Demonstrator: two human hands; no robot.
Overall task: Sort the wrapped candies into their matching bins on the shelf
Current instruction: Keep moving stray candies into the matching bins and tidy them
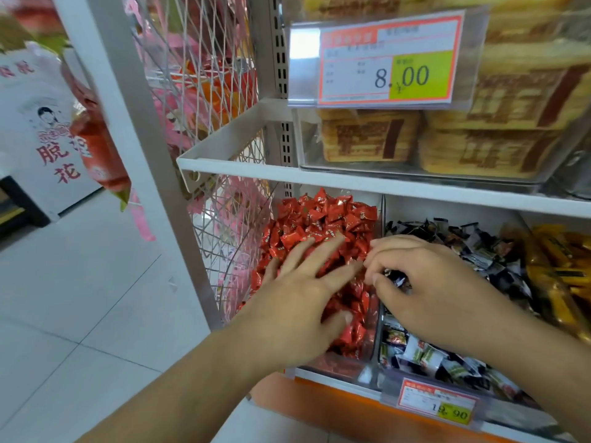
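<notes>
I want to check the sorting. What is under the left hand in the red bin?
Under the left hand, whose fingers lie spread and flat, only red wrapped candies show, heaped in the clear bin. What lies directly beneath the palm is covered, so a stray dark candy there cannot be excluded.

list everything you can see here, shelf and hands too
red wrapped candies: a heaped pile, red, left bin of the lower shelf
black-and-white wrapped candies: many, black and white, middle bin
yellow wrapped candies: many, yellow-orange, right bin
stacked biscuits: several stacks, tan with brown print, clear box on the upper shelf
price tag 8.00: one, orange and green, above the biscuits
price tag: one, orange and yellow, lower shelf edge
wire side panel: one, white, left of the shelf
left hand: fingers spread flat on the red candies
right hand: pinches a dark wrapped candy
</notes>
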